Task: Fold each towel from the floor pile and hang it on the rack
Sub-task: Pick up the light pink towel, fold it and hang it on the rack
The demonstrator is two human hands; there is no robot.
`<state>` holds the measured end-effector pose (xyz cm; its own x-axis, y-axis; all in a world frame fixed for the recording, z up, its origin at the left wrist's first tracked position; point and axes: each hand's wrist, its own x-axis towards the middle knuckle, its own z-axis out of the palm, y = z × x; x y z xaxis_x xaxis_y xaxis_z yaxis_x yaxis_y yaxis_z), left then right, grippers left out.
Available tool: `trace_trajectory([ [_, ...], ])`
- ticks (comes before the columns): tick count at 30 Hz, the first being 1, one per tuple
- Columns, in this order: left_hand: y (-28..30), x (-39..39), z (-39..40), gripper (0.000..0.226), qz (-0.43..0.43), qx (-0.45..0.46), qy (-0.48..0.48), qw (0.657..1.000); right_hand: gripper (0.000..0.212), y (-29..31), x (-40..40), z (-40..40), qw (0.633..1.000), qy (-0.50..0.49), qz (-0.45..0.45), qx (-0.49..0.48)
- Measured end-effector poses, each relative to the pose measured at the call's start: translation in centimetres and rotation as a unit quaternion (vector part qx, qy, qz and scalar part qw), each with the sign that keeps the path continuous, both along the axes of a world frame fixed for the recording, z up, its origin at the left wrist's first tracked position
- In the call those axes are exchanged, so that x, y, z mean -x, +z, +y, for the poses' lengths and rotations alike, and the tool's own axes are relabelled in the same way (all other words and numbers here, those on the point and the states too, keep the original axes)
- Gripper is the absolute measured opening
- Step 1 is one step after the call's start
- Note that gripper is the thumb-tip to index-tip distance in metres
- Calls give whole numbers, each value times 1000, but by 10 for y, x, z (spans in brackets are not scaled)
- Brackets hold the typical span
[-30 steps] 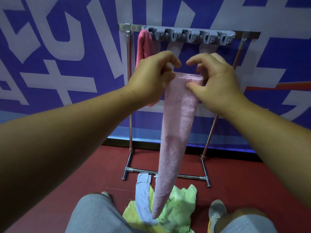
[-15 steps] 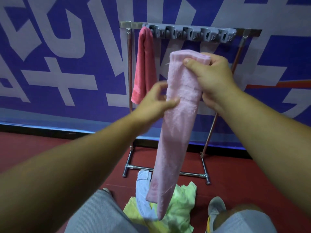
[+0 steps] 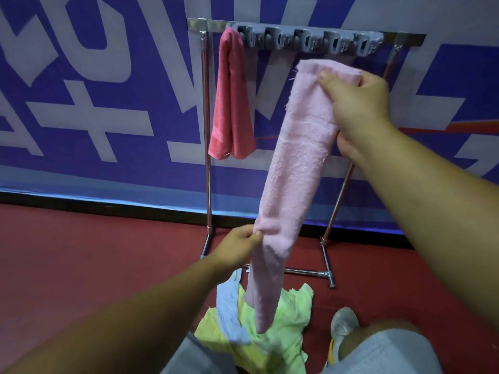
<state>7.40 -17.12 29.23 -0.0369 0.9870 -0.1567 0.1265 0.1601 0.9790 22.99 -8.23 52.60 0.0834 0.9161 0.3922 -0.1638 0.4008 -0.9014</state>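
The long pale-pink terry towel (image 3: 294, 168), folded into a narrow strip, hung in front of the chrome rack with its grey plastic clip bar (image 3: 307, 40), its tail dangling over the floor pile of yellow-green and light-blue towels (image 3: 270, 327). A darker pink folded towel (image 3: 232, 103) was already draped at the bar's left end, leaving open rail to its right. The right hand (image 3: 359, 109) gripped the towel's top edge high, likely to keep it straight; the left hand (image 3: 237, 244) pinched its lower edge (probably to double it upward).
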Motion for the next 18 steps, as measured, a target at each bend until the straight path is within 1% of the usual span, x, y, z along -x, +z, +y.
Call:
trace_trajectory([
  [1, 8, 2, 3, 34, -21, -8, 11, 1000, 9, -3, -4, 7, 999, -31, -21, 18],
  [3, 31, 7, 12, 33, -56, -24, 39, 997, 24, -13, -15, 21, 985, -128, -104, 47],
  [4, 47, 8, 17, 28, -63, -36, 42, 997, 33, -17, -20, 25, 972, -172, -157, 41],
  [5, 63, 10, 24, 22, -67, -47, 39, 996, 38, -22, -22, 26, 958, -192, -211, 20],
  [6, 81, 10, 30, 19, -66, -56, 30, 996, 41, -26, -21, 27, 948, -179, -263, -7],
  [7, 98, 11, 38, 17, -68, -61, 19, 996, 41, -29, -18, 28, 944, -136, -300, -23],
  [9, 134, 10, 52, 15, -64, -65, -24, 996, 37, -31, -4, 25, 942, -3, -335, -8],
  [10, 151, 10, 59, 18, -50, -62, -53, 995, 34, -32, 2, 25, 938, 54, -342, 6],
  [11, 168, 10, 67, 21, -35, -55, -76, 995, 32, -32, 8, 26, 935, 91, -342, 14],
  [12, 185, 11, 75, 23, -11, -48, -91, 995, 29, -31, 10, 28, 935, 105, -337, 22],
  [14, 217, 17, 90, 26, 42, -36, -107, 993, 27, -26, 12, 34, 947, 129, -291, 40],
  [16, 247, 23, 101, 33, 98, -25, -120, 988, 29, -17, 14, 42, 959, 154, -229, 64],
  [18, 271, 30, 110, 33, 161, -29, -137, 977, 34, -7, 17, 54, 961, 163, -217, 61],
])
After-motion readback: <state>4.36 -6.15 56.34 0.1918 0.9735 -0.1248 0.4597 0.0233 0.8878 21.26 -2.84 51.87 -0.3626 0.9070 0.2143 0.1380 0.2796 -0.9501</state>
